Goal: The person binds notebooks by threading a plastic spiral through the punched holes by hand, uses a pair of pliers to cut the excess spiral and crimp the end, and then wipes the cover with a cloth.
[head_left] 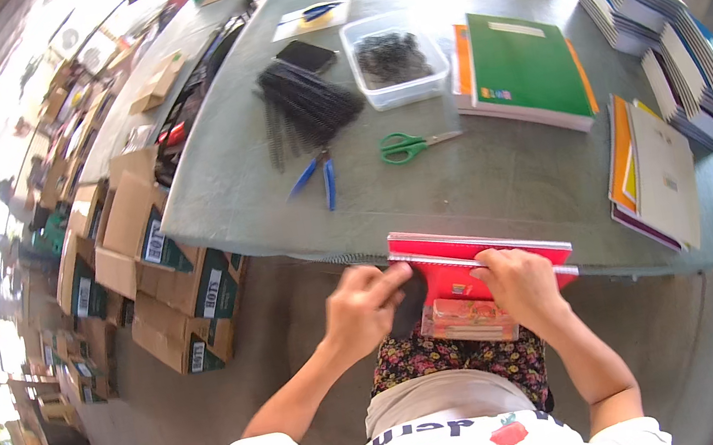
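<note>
A red-covered notebook rests half on the near edge of the grey table and half over my lap. My right hand presses down on its right part and grips it. My left hand pinches its left end, where a dark piece, perhaps a binding coil, shows between my fingers. A pile of black binding coils lies farther back on the left of the table, with blue-handled pliers and green scissors near it.
A clear plastic tub of dark small parts stands at the middle back. A green notebook stack lies beside it, with more notebook stacks along the right. Cardboard boxes sit on the floor to the left. A phone lies by the coils.
</note>
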A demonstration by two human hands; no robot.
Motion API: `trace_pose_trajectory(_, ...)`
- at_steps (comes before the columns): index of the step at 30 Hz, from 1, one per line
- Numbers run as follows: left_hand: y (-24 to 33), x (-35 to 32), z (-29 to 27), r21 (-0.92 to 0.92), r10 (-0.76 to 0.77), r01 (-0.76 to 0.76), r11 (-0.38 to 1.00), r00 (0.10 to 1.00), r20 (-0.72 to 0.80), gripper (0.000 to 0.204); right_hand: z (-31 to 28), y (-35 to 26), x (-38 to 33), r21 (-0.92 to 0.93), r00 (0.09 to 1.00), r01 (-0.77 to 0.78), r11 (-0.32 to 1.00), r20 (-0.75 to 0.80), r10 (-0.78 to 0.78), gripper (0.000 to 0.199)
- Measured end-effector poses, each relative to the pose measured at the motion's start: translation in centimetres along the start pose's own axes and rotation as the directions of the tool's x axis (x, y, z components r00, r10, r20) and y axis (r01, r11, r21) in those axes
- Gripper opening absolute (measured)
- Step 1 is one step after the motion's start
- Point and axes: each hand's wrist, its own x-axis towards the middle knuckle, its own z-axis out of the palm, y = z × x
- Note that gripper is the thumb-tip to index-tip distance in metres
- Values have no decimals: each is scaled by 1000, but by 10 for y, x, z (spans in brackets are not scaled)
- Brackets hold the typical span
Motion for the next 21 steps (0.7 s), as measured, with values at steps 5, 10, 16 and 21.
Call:
trace_pose_trajectory(5,0,16,-8,18,62,-59,998,925,-375,36,-1,23,-28,-13,988,79,997,-133,-80,15)
trace_pose_trajectory(10,1,30,-21,82,151,-136,987,642,-752,42,5,24,-28,21,977,106,994,-189,-100,16)
trace_pose_trajectory(16,26,28,-60,286,371,-262,922,810,-454,31,3,26,-22,11,986,83,996,-146,-81,14)
trace_pose_trajectory(21,21,12,-37,198,155,-80,977,904,-400,31,5,25,-21,73,984,40,997,-176,-26,13)
